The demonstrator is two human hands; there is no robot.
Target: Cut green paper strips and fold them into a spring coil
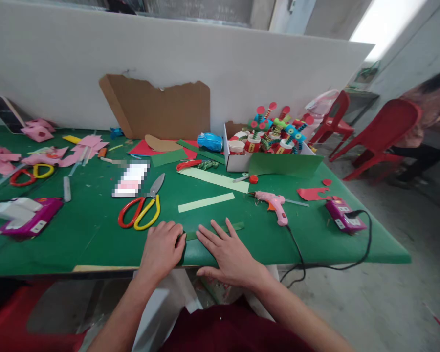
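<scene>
A narrow dark green paper strip (238,226) lies flat on the green table near its front edge. My left hand (163,249) is closed, fingers curled over the strip's left end. Flat on the strip's middle rests my right hand (229,254), its fingers stretched out and apart, so part of the strip is hidden. Just beyond both hands is a pale green paper strip (206,202). Scissors (146,205) with one red and one yellow handle lie open beyond my left hand. To the right of my right hand lies a pink glue gun (273,203).
A box (238,163) at the back holds several colourful paper figures. Purple power strips (344,215) sit at both sides, with a black cord over the front edge. A phone (132,178), pink paper scraps (88,146) and cardboard (165,110) lie or stand farther back. A person sits at right.
</scene>
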